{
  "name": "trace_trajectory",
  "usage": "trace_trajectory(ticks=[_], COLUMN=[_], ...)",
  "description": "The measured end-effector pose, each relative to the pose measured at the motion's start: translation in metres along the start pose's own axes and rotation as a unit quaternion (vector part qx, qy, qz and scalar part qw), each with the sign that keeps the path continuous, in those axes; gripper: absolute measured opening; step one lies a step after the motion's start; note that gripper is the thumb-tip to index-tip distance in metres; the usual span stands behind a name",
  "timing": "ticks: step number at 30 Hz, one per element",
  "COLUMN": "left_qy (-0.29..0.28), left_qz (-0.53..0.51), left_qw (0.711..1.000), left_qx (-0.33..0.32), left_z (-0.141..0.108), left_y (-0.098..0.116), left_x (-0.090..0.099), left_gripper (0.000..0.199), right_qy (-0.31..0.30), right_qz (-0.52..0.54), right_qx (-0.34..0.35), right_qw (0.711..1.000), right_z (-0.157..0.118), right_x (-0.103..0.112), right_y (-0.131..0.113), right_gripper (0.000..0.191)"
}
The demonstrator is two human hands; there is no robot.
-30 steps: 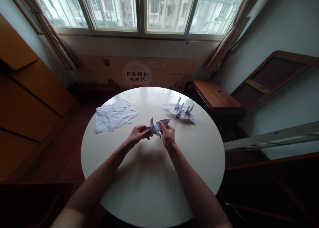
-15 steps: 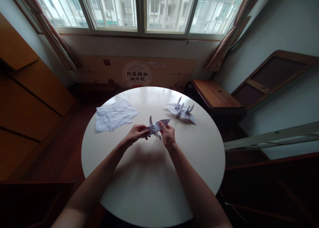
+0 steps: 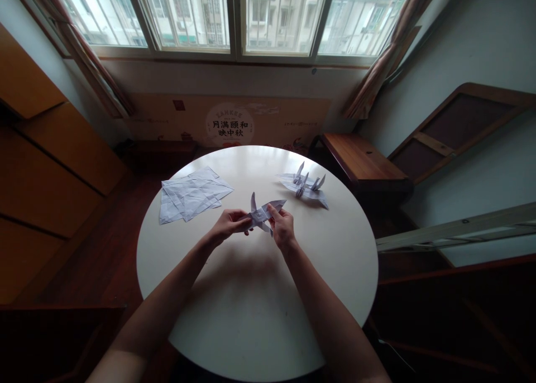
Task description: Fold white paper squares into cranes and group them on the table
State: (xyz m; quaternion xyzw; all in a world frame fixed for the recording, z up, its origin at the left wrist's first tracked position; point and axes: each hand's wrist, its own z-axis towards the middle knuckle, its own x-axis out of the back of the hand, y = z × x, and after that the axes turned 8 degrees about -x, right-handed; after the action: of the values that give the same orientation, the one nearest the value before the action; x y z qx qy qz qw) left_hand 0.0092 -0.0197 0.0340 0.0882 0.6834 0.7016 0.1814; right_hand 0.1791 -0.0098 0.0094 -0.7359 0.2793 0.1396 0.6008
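A folded paper crane (image 3: 260, 215) is held up over the middle of the round white table (image 3: 251, 327). My left hand (image 3: 231, 224) pinches its left wing between thumb and fingers. On the other side, my right hand (image 3: 282, 224) grips the right wing, thumb on top, with the wing's pointed tip jutting past it. One narrow point of the crane stands up at the back and another slants down toward me at the front. Its middle lies broad and fairly flat between my hands.
Several finished paper cranes (image 3: 305, 185) sit grouped at the table's back right. Creased paper sheets (image 3: 192, 196) lie overlapping in a pile at the back left. Beyond the table's right side stands a wooden bench (image 3: 364, 159). A printed box panel (image 3: 276, 120) is under the window.
The crane's middle has spread a little wider and flatter between my hands, and its front point has shifted slightly right. Both hands keep their grip and have hardly moved.
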Motion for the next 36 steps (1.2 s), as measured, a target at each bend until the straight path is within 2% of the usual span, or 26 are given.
trace_trajectory(ticks=[9, 15, 21, 26, 31, 36], left_qy=[0.059, 0.013, -0.003, 0.034, 0.059, 0.077], left_qz=[-0.006, -0.01, -0.031, -0.103, -0.127, -0.126], left_qw=[0.998, 1.0, 0.999, 0.994, 0.989, 0.987], left_qx=[-0.033, -0.016, 0.007, 0.032, 0.054, 0.056], left_z=[0.002, 0.001, 0.004, 0.007, 0.008, 0.009], left_y=[-0.006, -0.005, -0.015, -0.015, -0.018, -0.024], left_x=[-0.004, -0.001, 0.008, 0.009, 0.011, 0.014], left_gripper=[0.04, 0.039, 0.035, 0.038, 0.037, 0.038], right_qy=[0.026, 0.022, 0.028, 0.075, 0.081, 0.088], right_qz=[0.033, 0.028, 0.053, 0.065, 0.079, 0.06], right_qx=[0.018, 0.007, -0.019, -0.034, -0.045, -0.022], right_qw=[0.999, 0.999, 0.998, 0.994, 0.993, 0.994], right_z=[0.003, 0.0, 0.005, 0.015, 0.019, 0.023], right_x=[-0.002, -0.001, 0.004, 0.013, 0.018, 0.022], right_y=[0.003, 0.001, -0.003, -0.004, -0.003, 0.001], right_gripper=[0.033, 0.033, 0.032, 0.025, 0.022, 0.025])
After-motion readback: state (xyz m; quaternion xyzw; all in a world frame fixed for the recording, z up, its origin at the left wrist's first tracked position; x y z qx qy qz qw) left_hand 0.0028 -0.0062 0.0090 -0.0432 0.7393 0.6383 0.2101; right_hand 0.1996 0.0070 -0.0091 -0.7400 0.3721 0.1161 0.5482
